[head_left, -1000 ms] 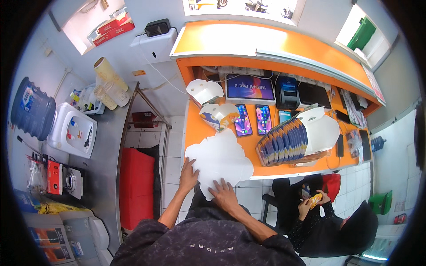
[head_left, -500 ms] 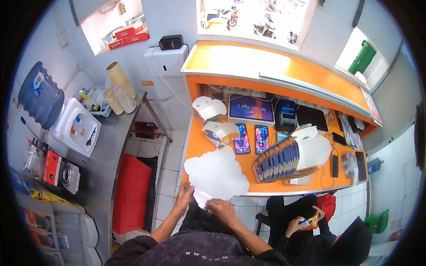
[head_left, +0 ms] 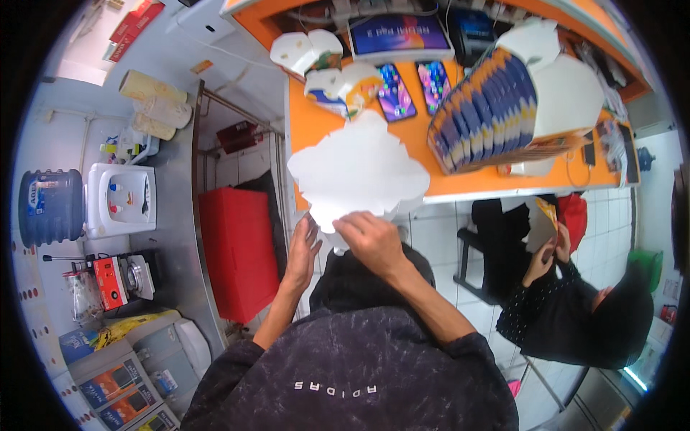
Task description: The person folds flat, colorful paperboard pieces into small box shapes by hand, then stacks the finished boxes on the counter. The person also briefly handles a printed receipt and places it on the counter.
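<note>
A flat white cardboard box blank (head_left: 359, 169) with scalloped edges lies white side up, partly on the orange counter (head_left: 453, 188) and jutting over its front edge. My right hand (head_left: 370, 241) is closed on the blank's near flap, its fingers curled. Beside the near left edge is my left hand (head_left: 302, 251), fingers stretched and apart, with no grip visible. Just beyond the blank stands a folded takeaway box (head_left: 345, 90), with another folded box (head_left: 305, 52) behind it. A long row of nested blue-and-orange boxes (head_left: 481, 115) leans at the right.
Two lit phones (head_left: 397, 93) lie behind the blank, near a tablet box (head_left: 401, 34). At right, a seated co-worker (head_left: 575, 309) holds a box piece. A red bin (head_left: 241, 251) stands left, by a steel table (head_left: 176, 215) carrying a water dispenser (head_left: 122, 201).
The view has tilted down and turned. My left hand has loosened from the blank's edge and its fingers are spread. The co-worker's box piece now appears more unfolded.
</note>
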The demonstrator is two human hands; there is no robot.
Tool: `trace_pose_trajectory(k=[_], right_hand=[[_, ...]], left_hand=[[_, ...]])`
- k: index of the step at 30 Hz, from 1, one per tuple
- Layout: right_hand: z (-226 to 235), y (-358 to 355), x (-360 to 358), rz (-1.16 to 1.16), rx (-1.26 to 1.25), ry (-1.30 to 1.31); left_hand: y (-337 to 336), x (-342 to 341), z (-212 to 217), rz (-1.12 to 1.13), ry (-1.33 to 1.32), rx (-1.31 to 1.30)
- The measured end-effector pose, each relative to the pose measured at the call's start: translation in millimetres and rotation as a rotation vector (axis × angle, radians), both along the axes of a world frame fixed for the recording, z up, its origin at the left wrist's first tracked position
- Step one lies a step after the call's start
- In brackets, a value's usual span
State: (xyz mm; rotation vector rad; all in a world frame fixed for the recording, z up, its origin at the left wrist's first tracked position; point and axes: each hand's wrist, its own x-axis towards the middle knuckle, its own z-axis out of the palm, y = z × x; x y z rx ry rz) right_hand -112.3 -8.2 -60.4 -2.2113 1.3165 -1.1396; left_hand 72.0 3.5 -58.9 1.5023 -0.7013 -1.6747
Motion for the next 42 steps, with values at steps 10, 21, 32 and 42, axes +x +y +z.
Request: trace_pose_trajectory(k=[10, 21, 32, 42], right_hand=[[10.6, -28.6, -14.4, 0.320, 0.293, -0.318], [14.6, -37.3, -20.0, 0.291, 0.223, -0.272], [47.0, 4.3, 6.0, 0.202, -0.265, -0.096], [109.4, -1.6, -1.0, 0.258, 0.731, -0.988]], left_hand=[[-8.0, -12.5, 29.9, -0.008, 0.187, -0.043], [-4.8, -8.4, 25.3, 0.025, 0.162, -0.033], [-21.7, -8.3, 52.4, 0.179, 0.381, -0.276], [13.2, -38.3, 123.9, -0.254, -0.836, -0.914]])
